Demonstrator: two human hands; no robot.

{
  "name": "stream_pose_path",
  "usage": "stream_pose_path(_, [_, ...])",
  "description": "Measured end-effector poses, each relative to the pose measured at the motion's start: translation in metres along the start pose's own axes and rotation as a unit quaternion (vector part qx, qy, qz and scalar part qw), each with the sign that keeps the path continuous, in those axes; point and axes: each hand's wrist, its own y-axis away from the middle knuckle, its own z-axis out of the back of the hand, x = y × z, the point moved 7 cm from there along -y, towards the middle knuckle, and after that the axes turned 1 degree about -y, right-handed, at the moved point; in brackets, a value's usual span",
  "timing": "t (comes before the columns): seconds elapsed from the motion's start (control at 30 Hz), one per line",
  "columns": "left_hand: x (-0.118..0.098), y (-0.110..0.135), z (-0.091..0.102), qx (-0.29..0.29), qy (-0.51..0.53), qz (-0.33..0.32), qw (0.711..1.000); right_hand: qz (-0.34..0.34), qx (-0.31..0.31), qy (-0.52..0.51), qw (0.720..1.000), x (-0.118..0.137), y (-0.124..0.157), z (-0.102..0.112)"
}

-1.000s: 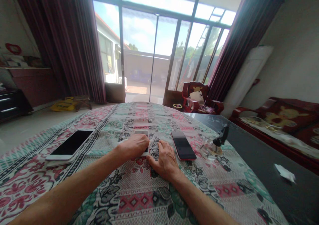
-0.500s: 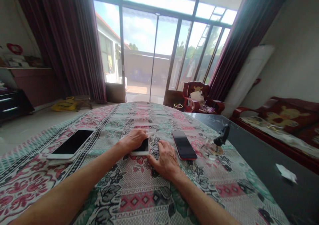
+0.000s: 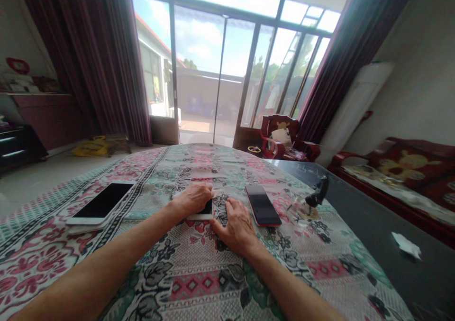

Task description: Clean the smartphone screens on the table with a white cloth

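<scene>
A white-framed smartphone (image 3: 205,216) with a dark screen lies flat on the patterned tablecloth (image 3: 199,264) in front of me. My left hand (image 3: 196,197) rests over the phone's upper part and hides much of it. Its fingers are bunched around a thin white tissue, of which almost nothing shows. My right hand (image 3: 236,224) lies on the cloth with fingers apart, its thumb at the phone's lower right corner. Just right of that hand is a dark phone with a red edge (image 3: 263,206). A larger white device (image 3: 103,202) with a black screen lies to the left, atop another pale flat object.
A clear glass object with a black top (image 3: 316,195) stands at the table's right. Beyond it, a lower dark table (image 3: 373,226) carries a crumpled white paper (image 3: 406,245). A red wooden chair (image 3: 280,136) and sofa (image 3: 401,169) stand behind, near the glass doors.
My left hand has shifted slightly over the screen, and the white tissue that stuck out past its fingers is now mostly hidden. My right hand stays in place.
</scene>
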Motion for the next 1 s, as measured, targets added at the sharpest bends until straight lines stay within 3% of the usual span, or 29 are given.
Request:
stream_pose_path(0.5, [-0.030, 0.007, 0.021, 0.059, 0.002, -0.022, 0.998, 0.010, -0.010, 0.005, 1.000, 0.001, 0.000, 0.001])
stream_pose_path(0.63, [-0.034, 0.010, 0.018, 0.090, 0.023, -0.042, 0.995, 0.011, -0.008, 0.008, 1.000, 0.002, 0.000, 0.001])
stream_pose_path(0.8, [-0.030, 0.008, 0.017, 0.091, 0.017, -0.024, 0.995, 0.019, -0.008, 0.009, 1.000, 0.002, 0.000, 0.002])
stream_pose_path(1.0, [-0.012, 0.001, 0.015, 0.040, 0.018, 0.019, 0.999, 0.017, -0.006, 0.009, 1.000, 0.002, 0.000, 0.001])
